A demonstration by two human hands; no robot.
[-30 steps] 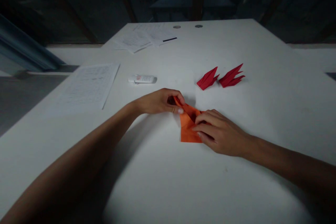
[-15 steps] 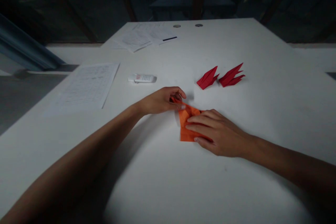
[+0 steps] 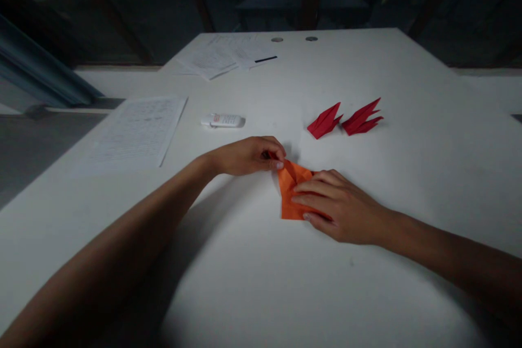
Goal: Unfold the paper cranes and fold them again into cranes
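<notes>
An orange sheet of origami paper (image 3: pixel 290 205), partly folded, lies on the white table in front of me. My left hand (image 3: pixel 261 155) pinches its upper left corner between thumb and fingers, lifting that corner slightly. Across the right part of the paper rests my right hand (image 3: pixel 340 205), fingers stretched out flat and pressing it down; they hide much of that side. Beyond the hands stand two folded red paper figures with pointed tips, a left one (image 3: pixel 323 122) and a right one (image 3: pixel 361 118).
A white capped bottle or tube (image 3: pixel 223 120) lies left of the red figures. A printed sheet (image 3: pixel 136 133) is at the table's left edge. Several more papers (image 3: pixel 216 57) with a dark strip (image 3: pixel 266 58) lie farther back, near two round discs (image 3: pixel 311 38) at the far edge.
My left fingers have closed more tightly on the paper's corner, and the thumb has shifted slightly. My right hand stays in place on the paper. The whole view has shifted very slightly.
</notes>
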